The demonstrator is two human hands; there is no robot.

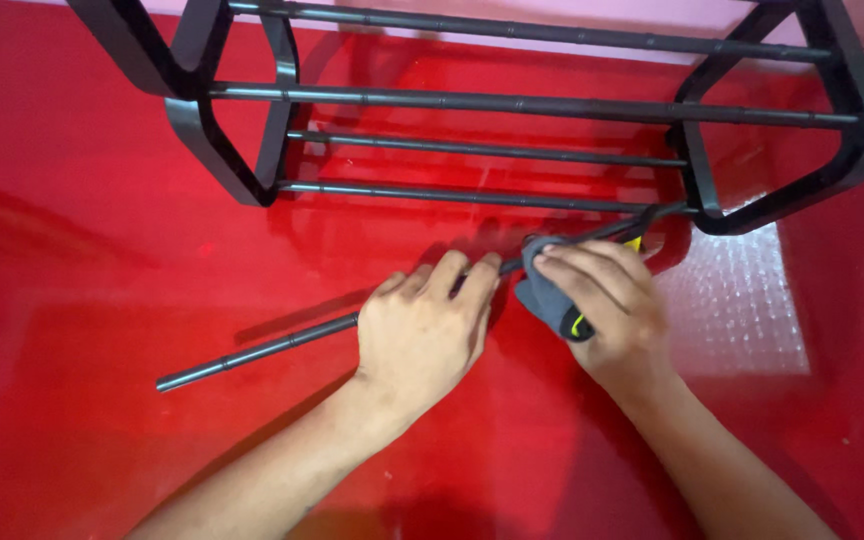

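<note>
A long dark metal rod lies slanted on the shiny red floor. It is thin and smooth, with small rings near its left end. The left hand is closed over its middle, pressing it down. The right hand is wrapped around a grey cloth with a bit of yellow, held against the rod's upper part. The rod's far end seems to reach the black rack, but the hand hides that spot. The rack stands just past the hands. Bare red floor spreads wide to the left. A clear bumpy sheet lies to the right.
</note>
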